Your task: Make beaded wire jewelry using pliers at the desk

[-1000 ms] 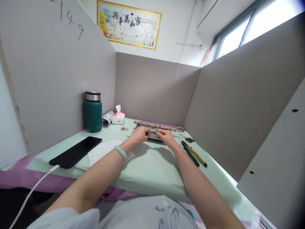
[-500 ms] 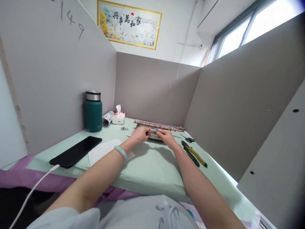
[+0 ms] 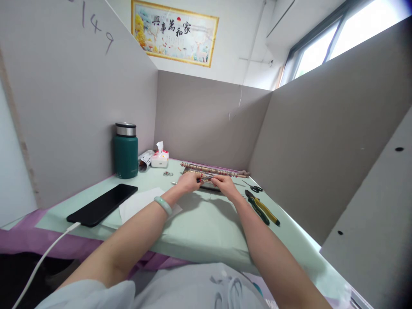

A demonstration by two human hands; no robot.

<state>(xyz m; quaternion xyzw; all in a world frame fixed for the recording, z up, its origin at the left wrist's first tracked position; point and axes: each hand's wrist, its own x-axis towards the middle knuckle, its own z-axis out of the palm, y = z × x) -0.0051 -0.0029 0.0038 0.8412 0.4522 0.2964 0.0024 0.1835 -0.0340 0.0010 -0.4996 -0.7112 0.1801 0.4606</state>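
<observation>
Both hands meet over a shallow dark-edged tray [image 3: 210, 188] at the far part of the table. My left hand [image 3: 190, 182] is closed, with a small dark and silvery piece [image 3: 206, 177] showing at its fingertips, too small to name. My right hand [image 3: 223, 183] pinches close to the other end of that piece, and what its fingers hold is hidden. Gold-coloured bits in the tray lie partly behind the hands. Just beyond the tray, rods strung with reddish beads [image 3: 212, 169] run from left to right.
To the right lie green-and-yellow-handled pliers [image 3: 262, 209] and black scissors [image 3: 255, 188]. At left are a phone [image 3: 103, 204] on a white cable, white paper [image 3: 138, 205], a green bottle [image 3: 125, 155] and a tissue pack [image 3: 160, 159]. Grey partitions [image 3: 209, 116] enclose the table.
Almost nothing differs. My left hand's fingertips have shifted very slightly, and both hands stay at the same spot over the tray.
</observation>
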